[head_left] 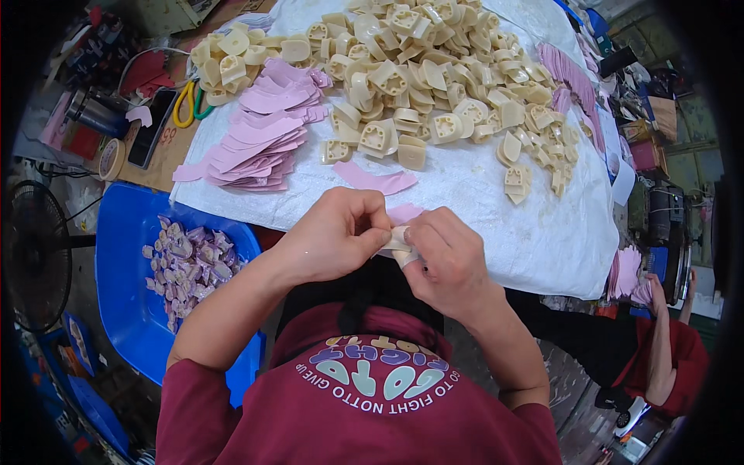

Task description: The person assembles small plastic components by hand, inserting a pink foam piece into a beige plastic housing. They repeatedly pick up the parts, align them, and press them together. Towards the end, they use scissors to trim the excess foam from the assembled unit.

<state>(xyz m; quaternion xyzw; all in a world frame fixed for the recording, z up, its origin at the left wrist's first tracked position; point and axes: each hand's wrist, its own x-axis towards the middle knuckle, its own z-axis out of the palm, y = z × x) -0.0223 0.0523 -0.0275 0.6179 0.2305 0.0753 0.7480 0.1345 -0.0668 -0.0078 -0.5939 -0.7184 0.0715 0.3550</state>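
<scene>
My left hand (335, 236) and my right hand (440, 256) meet at the near edge of the white-covered table (542, 232). Both pinch one small cream plastic piece (401, 244) with a pink strip wrapped on it; the fingers hide most of it. Just beyond my hands lies a loose pink strip (376, 180). A stack of pink strips (260, 136) sits to the left, and a large heap of cream plastic pieces (434, 77) fills the far part of the table.
A blue tub (128, 310) at my left holds several pink-covered pieces (186, 267). A fan (35, 256) stands further left. Scissors (186, 105), a tape roll (112, 159) and a metal cup (97, 112) lie beyond. Another person (666, 349) sits at right.
</scene>
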